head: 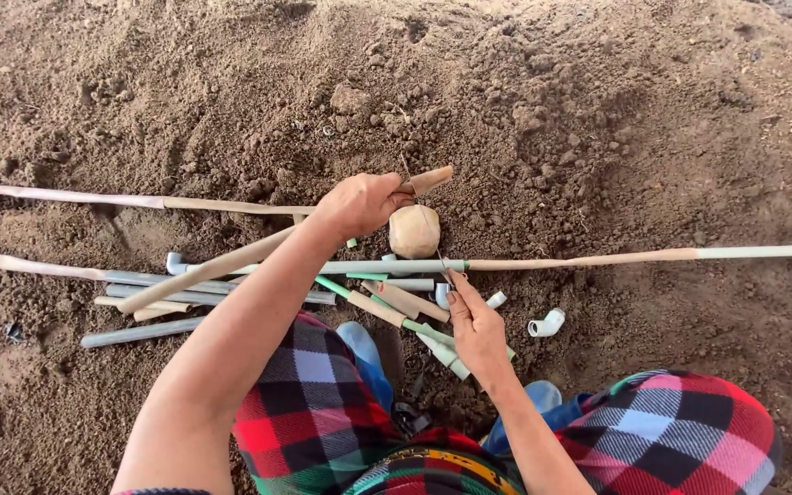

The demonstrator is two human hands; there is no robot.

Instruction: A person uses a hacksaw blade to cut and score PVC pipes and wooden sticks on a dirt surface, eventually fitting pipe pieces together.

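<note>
My left hand is closed around a mud-coated stick-like pipe that slants from lower left up to a tip beside my fingers. A tan, round ball of twine sits on the soil just right of that hand. My right hand pinches a thin string where it meets a long horizontal pipe. That pipe is grey-white and partly smeared with mud. The string runs up past the ball toward the left hand.
Several short pipe pieces, some green-tipped, lie between my knees. A white elbow fitting rests to the right. More long pipes lie at left on loose brown soil. My checked trousers fill the bottom.
</note>
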